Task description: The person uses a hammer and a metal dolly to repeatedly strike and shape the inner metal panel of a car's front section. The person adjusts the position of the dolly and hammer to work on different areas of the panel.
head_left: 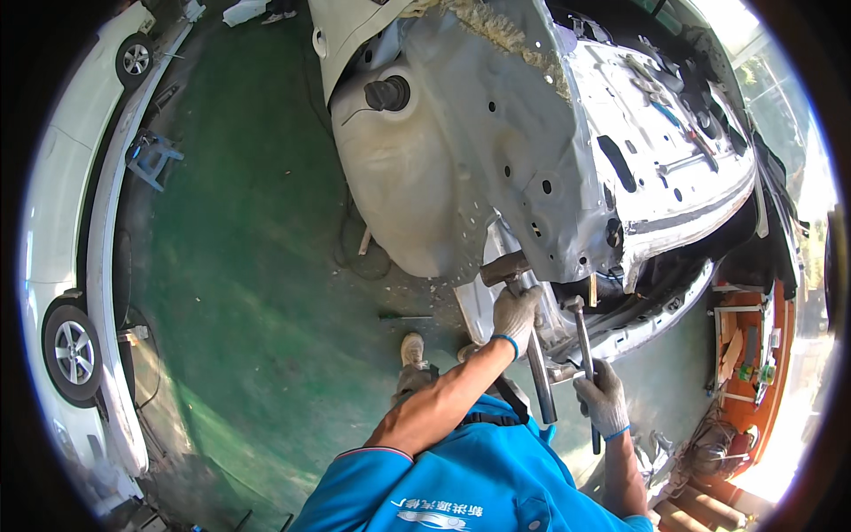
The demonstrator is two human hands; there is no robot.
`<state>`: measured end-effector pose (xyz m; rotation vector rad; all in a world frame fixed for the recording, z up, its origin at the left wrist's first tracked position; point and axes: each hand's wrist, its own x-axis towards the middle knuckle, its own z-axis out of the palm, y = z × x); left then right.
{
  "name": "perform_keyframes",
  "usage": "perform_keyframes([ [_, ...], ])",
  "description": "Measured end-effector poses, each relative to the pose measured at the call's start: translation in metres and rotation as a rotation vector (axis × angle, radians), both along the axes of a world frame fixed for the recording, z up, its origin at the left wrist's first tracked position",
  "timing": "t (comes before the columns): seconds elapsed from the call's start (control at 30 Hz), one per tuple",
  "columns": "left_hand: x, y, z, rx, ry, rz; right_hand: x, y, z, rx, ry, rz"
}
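Observation:
My left hand [517, 316], in a pale work glove, is closed round the handle of a large sledgehammer [503, 268] just under its dark head. The handle slants down toward my waist. A slimmer body hammer [582, 330] is gripped lower down its shaft by my right hand [605, 399], also gloved, with its head upward. Just ahead of both hands stands the bare, cut rear body of a car [523, 208], its grey metal edge ragged and pierced with holes. The sledgehammer's head overlaps the panel's lower edge in view; I cannot tell whether they touch.
Loose tools [683, 124] lie on the car's white floor panel [612, 89]. A white car [66, 222] stands at the left beside a long rail [111, 204] and a small blue stool [155, 160]. A thin rod [405, 316] lies on the green floor [248, 293]. An orange workbench [753, 355] stands at right.

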<state>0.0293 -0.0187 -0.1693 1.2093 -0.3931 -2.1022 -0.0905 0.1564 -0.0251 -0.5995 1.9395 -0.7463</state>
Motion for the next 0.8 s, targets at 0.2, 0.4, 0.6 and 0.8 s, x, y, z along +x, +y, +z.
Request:
perform_keyframes([
  [0.2,0.029,0.024,0.027,-0.152,-0.136,0.107,-0.015,-0.023,-0.051,-0.280,-0.364,-0.238],
  [0.4,0.066,-0.020,0.043,-0.291,-0.315,0.239,0.004,-0.084,-0.087,-0.101,-0.162,-0.091],
  [0.6,0.068,-0.052,0.060,-0.339,-0.500,0.115,0.023,-0.129,-0.087,-0.171,-0.316,0.106],
  [0.8,0.059,-0.052,0.071,-0.330,-0.534,0.113,0.005,-0.143,-0.101,-0.222,-0.348,0.122],
])
